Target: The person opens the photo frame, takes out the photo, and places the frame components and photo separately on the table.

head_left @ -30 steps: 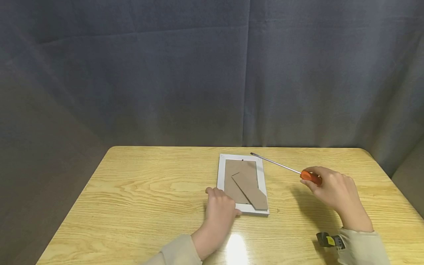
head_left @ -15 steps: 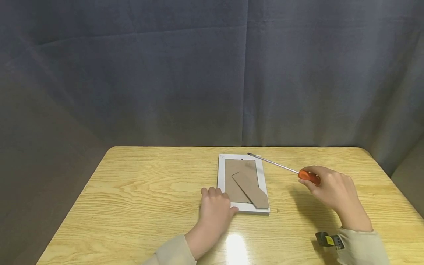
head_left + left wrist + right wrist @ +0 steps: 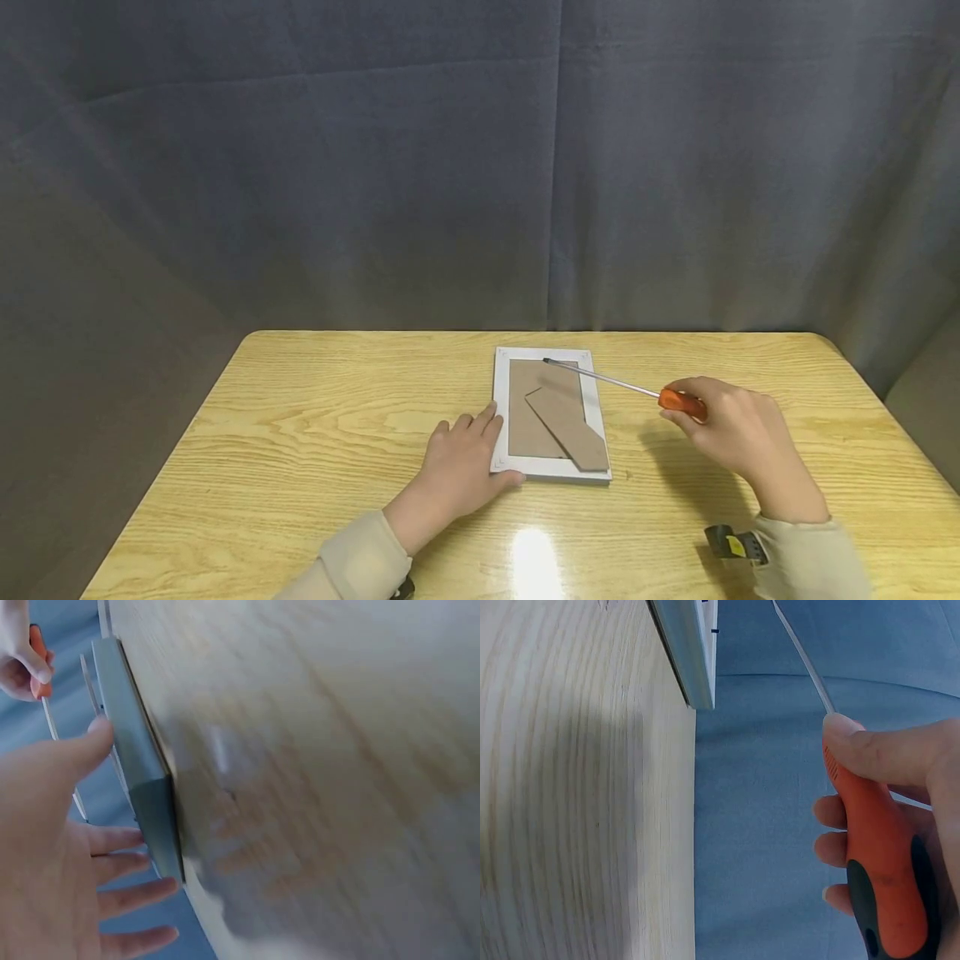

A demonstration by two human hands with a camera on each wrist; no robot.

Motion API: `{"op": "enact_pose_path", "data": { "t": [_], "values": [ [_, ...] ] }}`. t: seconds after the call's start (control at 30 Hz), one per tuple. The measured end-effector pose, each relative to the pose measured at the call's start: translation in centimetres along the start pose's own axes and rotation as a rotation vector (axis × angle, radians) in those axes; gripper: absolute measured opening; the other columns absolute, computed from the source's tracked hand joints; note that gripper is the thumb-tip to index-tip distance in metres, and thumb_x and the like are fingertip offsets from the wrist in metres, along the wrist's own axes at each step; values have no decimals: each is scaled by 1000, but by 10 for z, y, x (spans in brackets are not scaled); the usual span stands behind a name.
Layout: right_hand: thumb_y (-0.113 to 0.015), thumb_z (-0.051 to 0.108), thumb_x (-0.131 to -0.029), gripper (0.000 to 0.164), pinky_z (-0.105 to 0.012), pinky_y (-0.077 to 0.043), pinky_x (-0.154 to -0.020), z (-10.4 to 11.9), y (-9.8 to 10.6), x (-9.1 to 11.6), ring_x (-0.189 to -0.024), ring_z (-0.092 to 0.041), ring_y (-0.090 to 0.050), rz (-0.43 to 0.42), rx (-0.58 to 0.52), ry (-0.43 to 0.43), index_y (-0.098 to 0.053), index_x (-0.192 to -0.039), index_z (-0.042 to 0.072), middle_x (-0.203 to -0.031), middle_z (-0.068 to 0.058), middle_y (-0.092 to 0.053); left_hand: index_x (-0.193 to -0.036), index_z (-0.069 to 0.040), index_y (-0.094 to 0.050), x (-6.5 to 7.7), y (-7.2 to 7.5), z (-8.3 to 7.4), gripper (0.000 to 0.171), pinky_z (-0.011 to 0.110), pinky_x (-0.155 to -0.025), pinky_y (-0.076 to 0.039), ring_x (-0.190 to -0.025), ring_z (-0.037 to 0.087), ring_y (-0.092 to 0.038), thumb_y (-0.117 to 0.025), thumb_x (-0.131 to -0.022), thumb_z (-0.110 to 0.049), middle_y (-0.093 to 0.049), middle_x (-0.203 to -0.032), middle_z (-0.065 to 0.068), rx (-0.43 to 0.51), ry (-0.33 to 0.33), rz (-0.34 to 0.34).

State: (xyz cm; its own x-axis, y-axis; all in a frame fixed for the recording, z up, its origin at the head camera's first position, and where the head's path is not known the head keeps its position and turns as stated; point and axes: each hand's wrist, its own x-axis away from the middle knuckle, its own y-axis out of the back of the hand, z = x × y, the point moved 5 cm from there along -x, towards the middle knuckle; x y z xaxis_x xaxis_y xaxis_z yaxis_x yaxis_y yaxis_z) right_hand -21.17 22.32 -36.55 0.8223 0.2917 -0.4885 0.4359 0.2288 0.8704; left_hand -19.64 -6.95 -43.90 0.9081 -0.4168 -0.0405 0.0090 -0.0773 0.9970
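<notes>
A white picture frame [image 3: 555, 469] lies back side up on the table, its brown backing board [image 3: 528, 433] and slanted stand leg [image 3: 581, 442] showing. My left hand [image 3: 457, 471] is at the frame's near left corner, fingers spread along the left side and thumb at the near edge. In the left wrist view its fingers [image 3: 124, 901] look straight. My right hand [image 3: 742, 429] grips the orange and black handle of a flat-head screwdriver [image 3: 881, 840]. The screwdriver's shaft crosses over the frame's right side, its tip above the top of the backing; whether it touches cannot be told.
The wooden table [image 3: 300, 433] extends on both sides of the frame, with a glare spot near the front. A dark grey curtain [image 3: 405, 183] hangs behind its far edge. A dark strap device [image 3: 735, 546] sits at the right wrist.
My left hand has slid left and its fingers have spread out from their curled hold. The right hand has moved slightly left, carrying the screwdriver tip from the frame's top edge toward the backing.
</notes>
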Motion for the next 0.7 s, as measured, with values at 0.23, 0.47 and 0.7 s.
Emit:
{"op": "enact_pose_path", "data": {
  "t": [0.23, 0.47, 0.7],
  "values": [
    [-80, 30, -65, 27, -28, -33, -38, 1, -2, 0, -46, -9, -44, 7, 3, -3, -72, -88, 18, -67, -1, -71, -142, -9, -41, 0, -3, 1, 85, 49, -93, -48, -124, 28, -49, -49, -80, -68, -43, -150, 10, -9, -32, -13],
    [-80, 30, -65, 26, -26, -31, -38, 2, -1, 0, -44, -9, -42, -11, 9, 12, -72, -86, 17, -65, 0, -69, -139, -9, -45, -1, -3, 0, 85, 48, -93, -48, -122, 27, -51, -50, -78, -69, -46, -148, 10, -44, -25, -20],
    [-80, 30, -65, 27, -27, -32, -38, 1, -2, 0, -45, -9, -43, -4, 10, 8, -72, -87, 17, -66, 0, -70, -135, -6, -51, 0, 1, -6, 85, 51, -98, -47, -119, 27, -53, -52, -77, -69, -51, -143, 11, -78, -14, -35]
  ]
}}
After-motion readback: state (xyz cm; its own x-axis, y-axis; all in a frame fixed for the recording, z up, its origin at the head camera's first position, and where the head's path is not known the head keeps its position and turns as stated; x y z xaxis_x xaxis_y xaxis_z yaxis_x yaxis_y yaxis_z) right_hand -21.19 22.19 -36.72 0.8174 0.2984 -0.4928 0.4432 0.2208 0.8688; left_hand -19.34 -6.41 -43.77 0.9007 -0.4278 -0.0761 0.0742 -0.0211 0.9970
